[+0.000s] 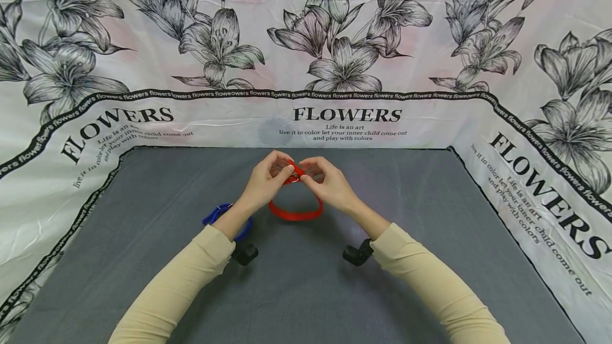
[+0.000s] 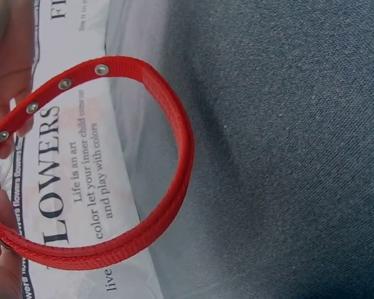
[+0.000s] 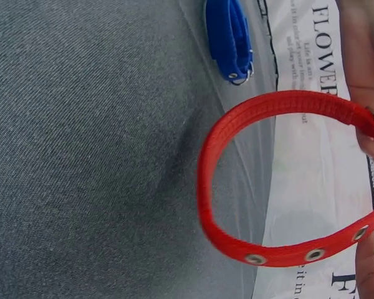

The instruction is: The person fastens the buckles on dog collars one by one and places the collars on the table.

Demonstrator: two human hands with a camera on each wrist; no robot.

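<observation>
A red collar [image 1: 296, 216], bent into a loop, hangs between my two hands above the grey tabletop. My left hand [image 1: 264, 178] pinches its buckle end between thumb and fingers; some metal of the buckle [image 3: 373, 114] shows in the right wrist view. On the other side, my right hand [image 1: 331, 183] pinches the strap end with the metal eyelets [image 2: 65, 84]. The two ends meet at the fingertips, and the fingers partly cover the buckle, so whether the strap passes through it cannot be told.
A blue collar [image 3: 223, 37] with a metal ring lies curled on the grey cloth [image 1: 406, 200], partly behind my left forearm in the head view. Black wrist mounts [image 1: 358, 254] hang under both sleeves. A flower-printed white sheet [image 1: 349, 121] borders the back and sides.
</observation>
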